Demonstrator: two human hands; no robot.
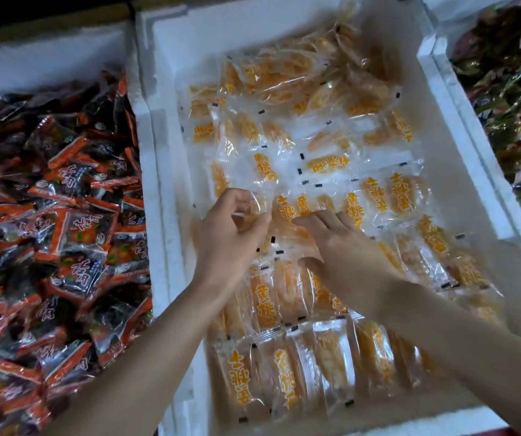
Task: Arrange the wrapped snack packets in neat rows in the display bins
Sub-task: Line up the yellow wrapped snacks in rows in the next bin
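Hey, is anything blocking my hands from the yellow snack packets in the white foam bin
Nothing visible does. The left hand is already pinching a clear yellow packet, and the right hand lies flat on the packets beside it. The white foam bin is open on top, with no lid or divider over them.

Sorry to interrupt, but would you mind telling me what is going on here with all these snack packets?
A person is sorting clear packets of orange snacks in a white foam bin. The left hand pinches a packet near the bin's middle, while the right hand lies flat on the packets beside it. Packets nearest the person stand in neat rows; those at the far end are a loose heap. The bin on the left holds jumbled red-and-black packets.
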